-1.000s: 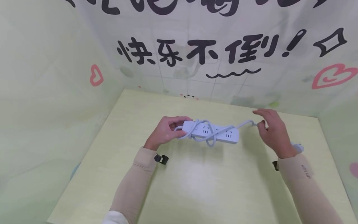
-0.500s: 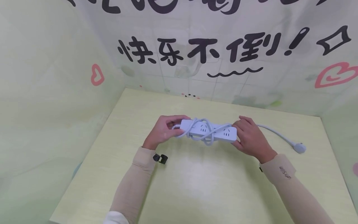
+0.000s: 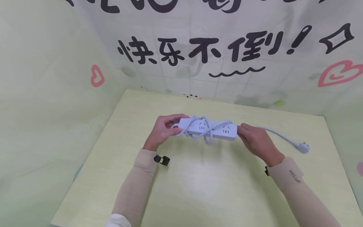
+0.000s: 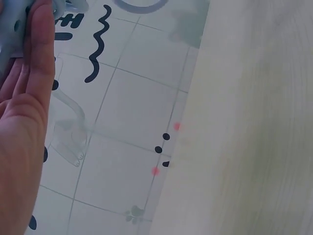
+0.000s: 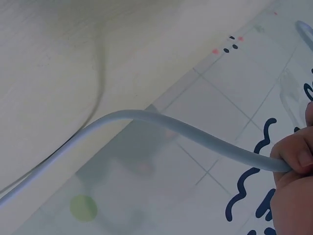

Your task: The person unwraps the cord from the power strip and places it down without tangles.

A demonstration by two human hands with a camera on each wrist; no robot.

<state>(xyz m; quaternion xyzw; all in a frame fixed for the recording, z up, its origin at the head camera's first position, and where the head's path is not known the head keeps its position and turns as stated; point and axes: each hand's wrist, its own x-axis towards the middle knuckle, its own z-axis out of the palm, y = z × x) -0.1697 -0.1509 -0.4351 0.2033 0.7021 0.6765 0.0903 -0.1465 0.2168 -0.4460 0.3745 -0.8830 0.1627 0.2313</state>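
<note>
A white power strip [image 3: 219, 131], its own cord looped loosely around it, is held up over the table in the head view. My left hand [image 3: 161, 130] grips its left end, thumb in front and fingers behind; in the left wrist view, part of the strip [image 4: 11, 24] shows beside the fingers. At the opposite end, my right hand [image 3: 256, 140] pinches the cord, its fingertips close to the strip. From that hand the loose length of cord [image 5: 195, 137] runs out in the right wrist view. It ends in a plug [image 3: 302, 147] lying toward the table's right side.
The pale yellow-green table [image 3: 193, 195] meets a printed wall sheet [image 3: 175, 82] with black lettering along its back edge. More pale sheeting hangs at the left and right sides. Black wrist straps [image 3: 162, 160] show at both cuffs.
The right hand has come in from the right to the strip's right end, and the plug now shows on the table. The strip has shifted slightly left and up with the left hand.
</note>
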